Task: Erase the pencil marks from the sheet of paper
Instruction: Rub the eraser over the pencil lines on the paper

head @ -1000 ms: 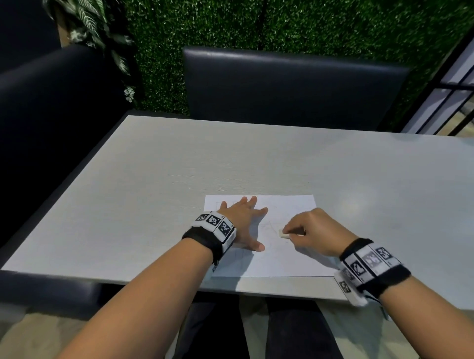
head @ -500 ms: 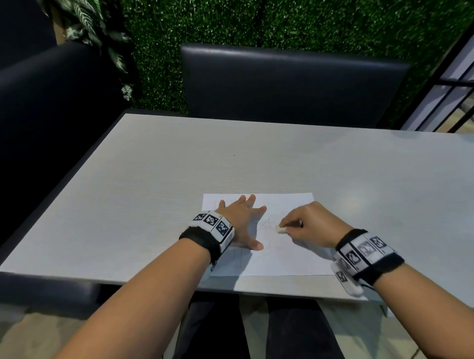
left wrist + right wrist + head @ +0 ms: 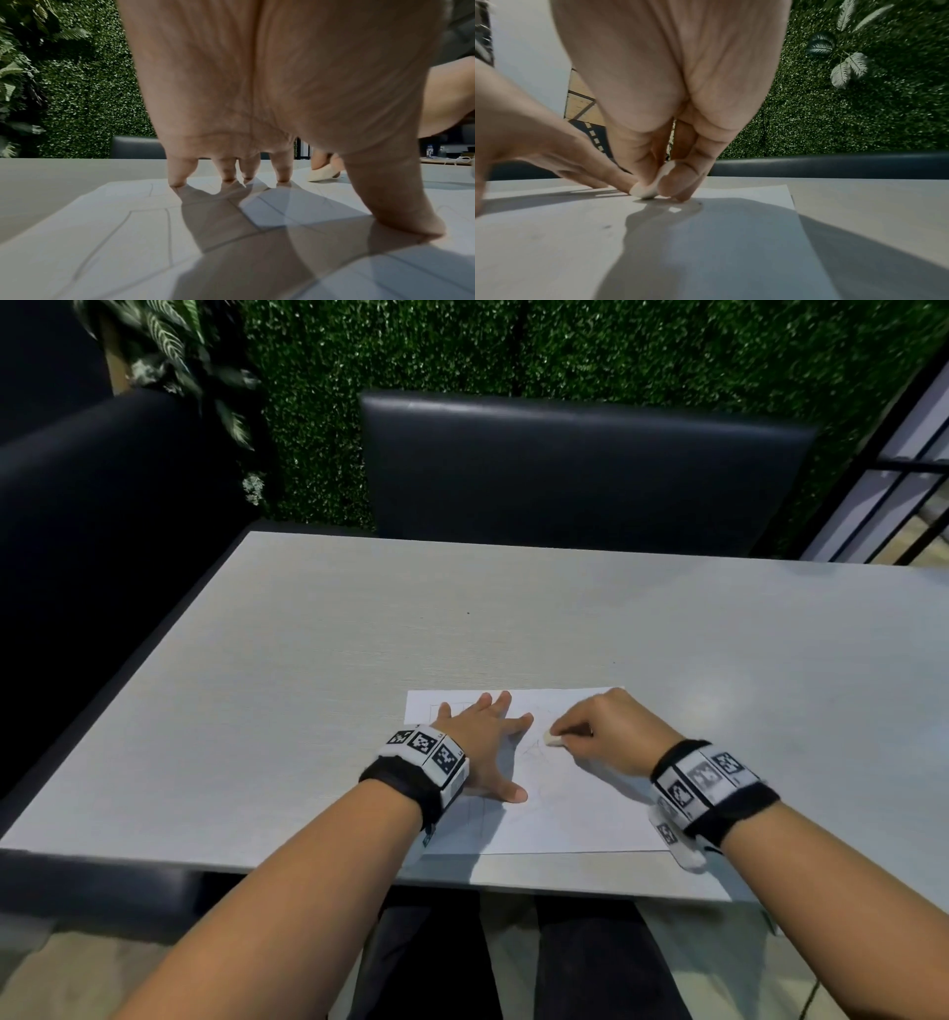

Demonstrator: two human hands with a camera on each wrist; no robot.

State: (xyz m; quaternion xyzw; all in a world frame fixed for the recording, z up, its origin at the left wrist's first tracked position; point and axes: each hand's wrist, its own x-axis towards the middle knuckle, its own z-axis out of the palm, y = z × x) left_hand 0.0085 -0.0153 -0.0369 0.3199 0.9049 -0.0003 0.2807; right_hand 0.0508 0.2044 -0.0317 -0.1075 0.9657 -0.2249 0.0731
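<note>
A white sheet of paper (image 3: 575, 814) lies near the front edge of the grey table (image 3: 308, 685), with faint pencil lines (image 3: 164, 233) across it. My left hand (image 3: 488, 742) lies flat on the sheet's left part, its fingers spread and its fingertips (image 3: 228, 178) pressing the paper (image 3: 102, 243) down. My right hand (image 3: 606, 737) pinches a small white eraser (image 3: 552, 740) between thumb and fingers. The eraser (image 3: 652, 186) touches the paper (image 3: 706, 253) just right of the left hand. In the left wrist view the eraser (image 3: 321, 174) shows beyond the thumb.
A dark padded chair back (image 3: 580, 469) stands across the table and a dark bench (image 3: 102, 516) runs along the left. A green hedge wall (image 3: 565, 346) rises behind. The table's front edge (image 3: 513, 883) is close to the paper.
The right hand with the eraser has slid a little away from me and leftward over the paper. The left hand has stayed pressed flat.
</note>
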